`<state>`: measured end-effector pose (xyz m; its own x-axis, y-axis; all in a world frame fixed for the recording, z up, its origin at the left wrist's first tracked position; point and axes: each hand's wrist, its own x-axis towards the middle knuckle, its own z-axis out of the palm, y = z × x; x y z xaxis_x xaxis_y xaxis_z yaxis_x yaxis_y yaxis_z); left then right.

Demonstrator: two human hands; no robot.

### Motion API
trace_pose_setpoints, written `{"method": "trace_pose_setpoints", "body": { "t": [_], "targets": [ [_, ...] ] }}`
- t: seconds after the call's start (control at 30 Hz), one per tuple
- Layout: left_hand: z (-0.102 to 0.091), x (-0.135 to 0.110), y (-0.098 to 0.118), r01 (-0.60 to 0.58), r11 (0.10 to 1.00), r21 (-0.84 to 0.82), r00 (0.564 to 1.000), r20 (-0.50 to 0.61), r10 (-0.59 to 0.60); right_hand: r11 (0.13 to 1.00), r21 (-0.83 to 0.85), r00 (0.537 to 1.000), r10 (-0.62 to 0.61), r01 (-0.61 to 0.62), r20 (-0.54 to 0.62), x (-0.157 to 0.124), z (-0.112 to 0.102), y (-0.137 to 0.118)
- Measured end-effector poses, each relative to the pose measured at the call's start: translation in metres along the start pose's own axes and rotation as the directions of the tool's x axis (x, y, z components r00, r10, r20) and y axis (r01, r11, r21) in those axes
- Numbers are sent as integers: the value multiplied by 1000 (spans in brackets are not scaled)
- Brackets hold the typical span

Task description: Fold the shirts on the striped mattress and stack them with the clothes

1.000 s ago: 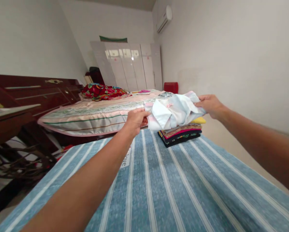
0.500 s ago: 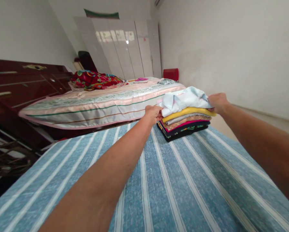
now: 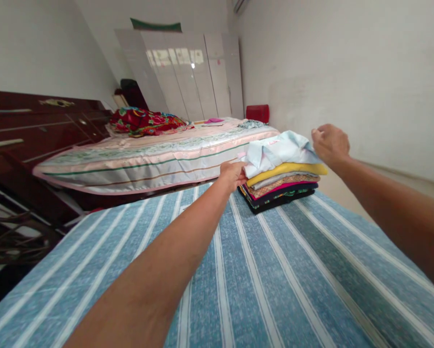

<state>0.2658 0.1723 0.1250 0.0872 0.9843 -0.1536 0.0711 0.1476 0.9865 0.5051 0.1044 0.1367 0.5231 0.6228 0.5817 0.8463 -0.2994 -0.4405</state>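
A pale blue shirt [image 3: 284,151], folded with its collar up, lies on top of a stack of folded clothes. My left hand [image 3: 233,175] grips the shirt's left edge, thumb above and the other fingers partly hidden beneath. Just off the shirt's right end, my right hand [image 3: 330,142] is raised with its fingers curled in and nothing visible in them. Below the shirt come a yellow garment [image 3: 289,169], a grey one, a tan patterned one [image 3: 275,183], a magenta one and dark ones at the bottom.
The stack stands near the far edge of a surface covered with a blue striped cloth [image 3: 202,290]. Beyond it is a bed [image 3: 148,166] with a red floral blanket [image 3: 144,121]. A white wardrobe [image 3: 188,82] and a red case [image 3: 257,113] stand farther back.
My right hand has let go of the stack's right edge and risen slightly, its fingers curling. My left hand stays at the shirt's left edge. The view has shifted a little.
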Motion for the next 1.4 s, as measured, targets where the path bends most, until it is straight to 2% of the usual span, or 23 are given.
{"method": "trace_pose_setpoints", "body": {
  "t": [0.03,0.07,0.13,0.2,0.27,0.37,0.5,0.8,1.0,1.17,1.23,1.3,1.4],
  "targets": [
    [-2,-1,0,-3,1000,8,1000,3,3,998,-18,998,-59,59,-17,-5,-4,-10],
    [-3,-2,1,-6,1000,17,1000,6,6,983,-57,985,-173,173,-10,-11,-7,-21],
    [-6,-4,2,-17,999,34,1000,9,17,917,-142,928,-361,372,98,-22,-7,-40],
    [-8,-7,3,-31,998,53,999,9,31,883,-187,890,-383,431,245,-29,0,-52],
    [-12,-11,4,-45,996,74,999,5,44,888,-200,881,-336,414,334,-29,11,-55],
    [-24,-21,3,-59,992,108,998,2,59,898,-193,874,-302,395,380,-22,23,-51],
    [-52,-45,-10,-62,986,156,998,16,60,903,-186,869,-290,388,401,-19,21,-47],
    [-139,-128,-61,27,961,276,996,72,-48,896,-187,858,-300,404,416,-31,-2,-56],
    [-202,-177,-85,97,936,339,994,12,-107,899,-184,873,-307,397,380,-42,-12,-61],
    [-248,-218,-105,105,936,336,994,-48,-94,915,-137,877,-309,380,367,-58,-24,-74],
    [-264,-236,-114,102,942,320,994,-74,-82,916,-75,855,-335,394,397,-74,-31,-83],
    [-279,-254,-122,112,946,305,990,-118,-79,911,11,813,-374,413,446,-100,-39,-94],
    [-301,-282,-133,140,943,301,979,-183,-87,881,177,706,-460,439,538,-158,-51,-109]
  ]
}}
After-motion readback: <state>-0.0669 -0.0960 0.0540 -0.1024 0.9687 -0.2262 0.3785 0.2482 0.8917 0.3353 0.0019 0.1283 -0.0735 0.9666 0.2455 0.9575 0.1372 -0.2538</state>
